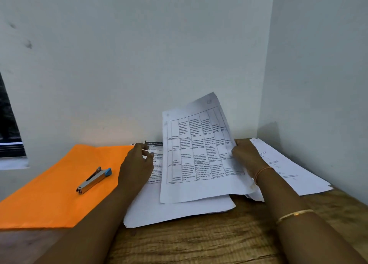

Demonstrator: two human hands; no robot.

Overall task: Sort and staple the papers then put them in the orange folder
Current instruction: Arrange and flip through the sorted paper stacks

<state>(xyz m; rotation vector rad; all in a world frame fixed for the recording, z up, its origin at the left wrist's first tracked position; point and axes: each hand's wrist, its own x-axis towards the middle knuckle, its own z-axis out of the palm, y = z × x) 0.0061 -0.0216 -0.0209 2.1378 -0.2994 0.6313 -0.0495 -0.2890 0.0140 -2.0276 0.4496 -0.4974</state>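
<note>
My right hand (pixel 246 156) grips the right edge of a printed sheet with a table grid (pixel 199 154) and lifts it tilted above a white paper stack (pixel 175 210) in the middle of the desk. My left hand (pixel 137 164) rests on that stack's top page, its fingers curled near the page's left edge. To the left lies the orange folder (pixel 49 194), closed and flat. A silver stapler with a blue end (pixel 93 180) lies on the folder. A second paper pile (pixel 286 168) sits at the right, by the wall corner.
The wooden desk (pixel 199 240) fills the foreground. White walls close in behind and at the right, meeting in a corner near the right pile. A dark window (pixel 8 120) shows at the far left.
</note>
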